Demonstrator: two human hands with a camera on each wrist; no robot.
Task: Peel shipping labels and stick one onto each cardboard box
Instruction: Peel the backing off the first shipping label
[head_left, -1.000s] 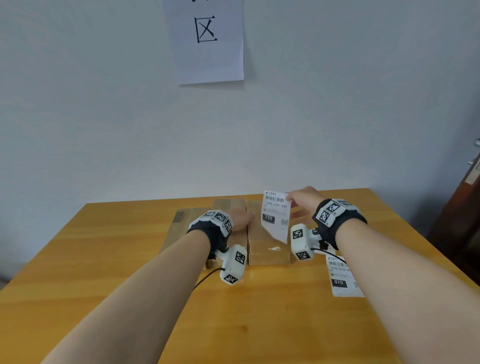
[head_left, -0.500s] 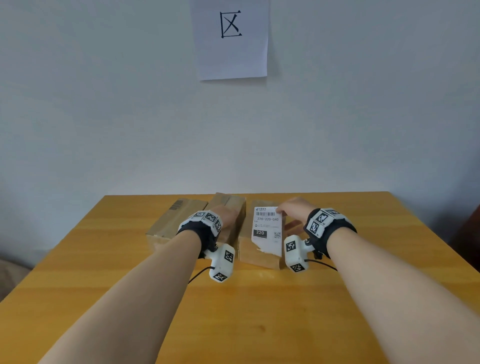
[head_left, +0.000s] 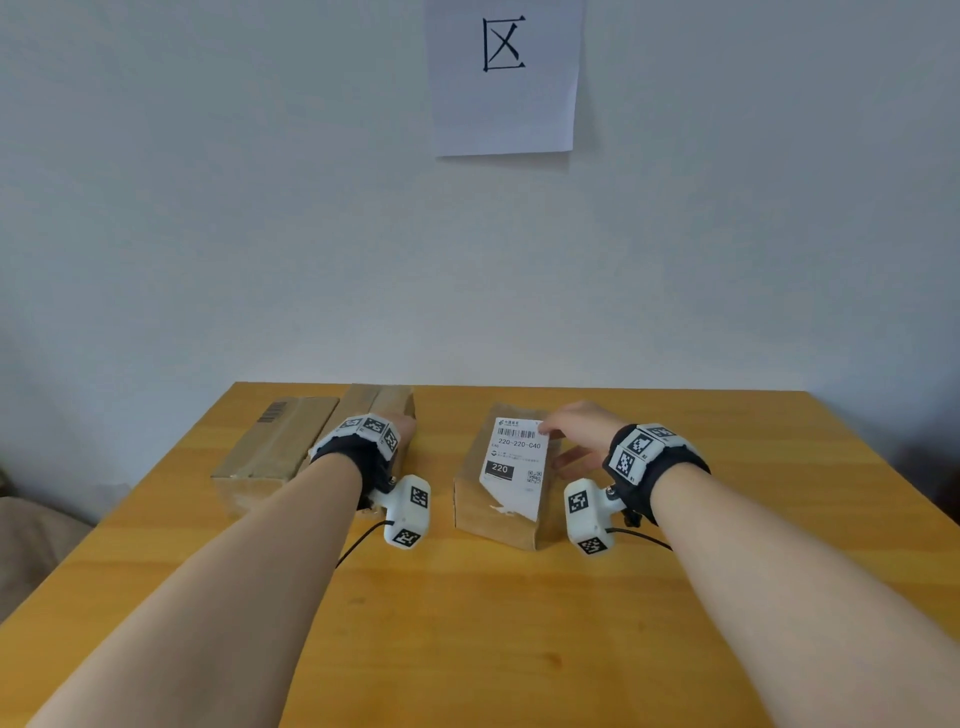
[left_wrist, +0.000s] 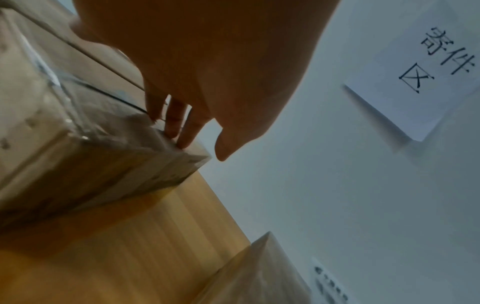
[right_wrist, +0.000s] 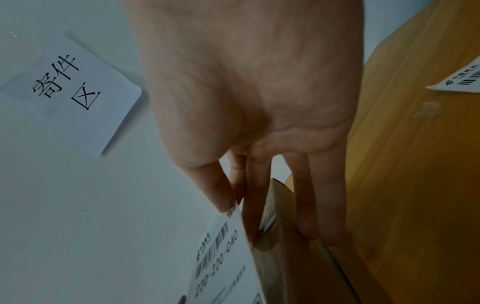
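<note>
Label (head_left: 514, 462) placement is under way on the right-hand cardboard box (head_left: 496, 512), where the sheet is laid along the top face so its barcode reads upward. Its far corner is pinched by the right hand (head_left: 574, 434) between thumb and fingers, probably to steer it before pressing. The middle box (head_left: 382, 402) is touched by the straight fingers of the left hand (head_left: 402, 428), seemingly to steady it. A third box (head_left: 275, 449) is left bare just beside, on the table (head_left: 493, 623).

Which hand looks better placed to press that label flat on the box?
The right hand: its thumb and finger already pinch the label's far corner above the right box. The left hand rests on the middle box.
</note>
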